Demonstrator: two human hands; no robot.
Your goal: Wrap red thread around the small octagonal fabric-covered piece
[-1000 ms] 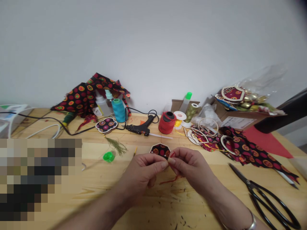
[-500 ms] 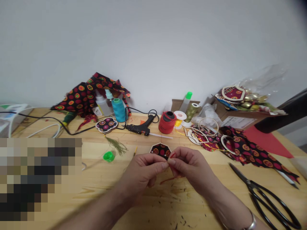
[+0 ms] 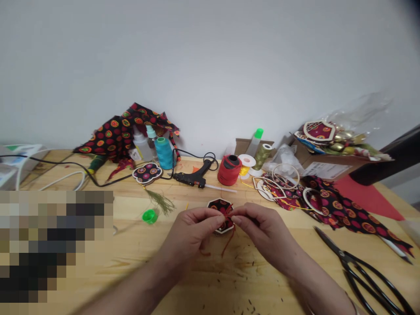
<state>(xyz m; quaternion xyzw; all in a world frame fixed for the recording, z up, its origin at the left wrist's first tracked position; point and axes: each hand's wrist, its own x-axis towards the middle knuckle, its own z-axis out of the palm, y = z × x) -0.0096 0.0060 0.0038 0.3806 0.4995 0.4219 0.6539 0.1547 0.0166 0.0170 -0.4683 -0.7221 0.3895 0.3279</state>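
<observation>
While the left hand (image 3: 193, 229) and right hand (image 3: 262, 228) pinch the red thread (image 3: 229, 211), the octagonal ornament (image 3: 218, 204) sits just beyond both, centred between them.

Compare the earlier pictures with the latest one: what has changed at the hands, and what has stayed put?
The left hand and right hand have drawn slightly apart. The red thread, which lay on the wooden table under the right hand, is now pinched between them, and its ends dangle by the black octagonal fabric-covered piece, which shows more fully. The black scissors, black glue gun and green cap stayed put.
</observation>
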